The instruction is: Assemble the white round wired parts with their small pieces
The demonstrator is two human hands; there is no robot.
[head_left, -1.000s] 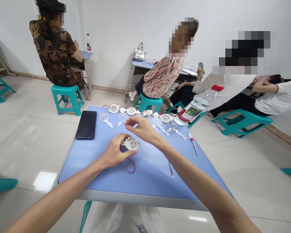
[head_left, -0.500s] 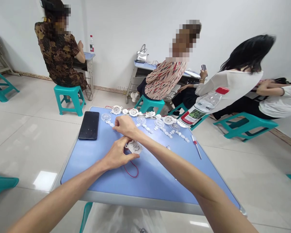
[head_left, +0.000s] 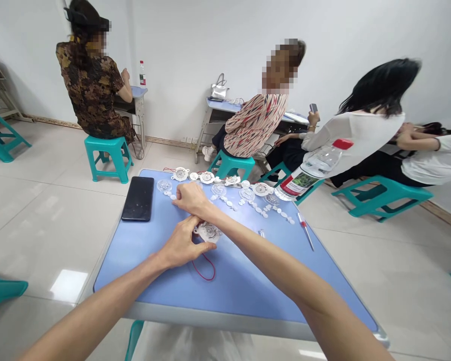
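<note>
My left hand (head_left: 181, 244) is shut on a round white plastic unit (head_left: 208, 232), and a loop of thin red wire (head_left: 203, 269) hangs from it onto the blue table (head_left: 143, 271). My right hand (head_left: 191, 199) lies across above it, with fingers bunched near the small white discs (head_left: 171, 194). Its thumb side is close to the unit, and I cannot tell if it pinches a small piece. Along the far edge runs a row of white round units (head_left: 206, 176) and clear plastic domes (head_left: 218, 190).
A black smartphone (head_left: 137, 198) lies left of my hands. A small screwdriver (head_left: 306, 233) and a clear bottle with a red cap (head_left: 315, 169) are at the right. Several people (head_left: 256, 120) sit on teal stools (head_left: 381, 196) beyond the table.
My right hand has moved left across the table, closer to my left hand. The white unit sits slightly more upright in my left hand, and the whole view has shifted a little.
</note>
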